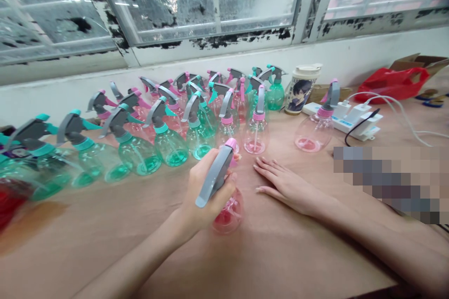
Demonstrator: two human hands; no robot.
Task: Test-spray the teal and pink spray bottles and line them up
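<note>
My left hand [206,191] is wrapped round the neck and trigger of a pink spray bottle [228,215], which stands on the table near the middle. The bottle's grey lever top with a pink nozzle shows above my fingers; part of its neck is hidden by them. Lying flat on the table to the right is my right hand [284,184], fingers stretched out, holding nothing. Just beyond it stands another pink spray bottle [256,135]. A separate pink spray bottle [314,133] is farther right, beside a power strip.
Rows of green spray bottles [140,154] and pink ones fill the back and left of the wooden table [168,261]. A patterned cup [301,88], a white power strip [358,121] with cables and a red plastic bag [389,85] stand at the back right, under the windows.
</note>
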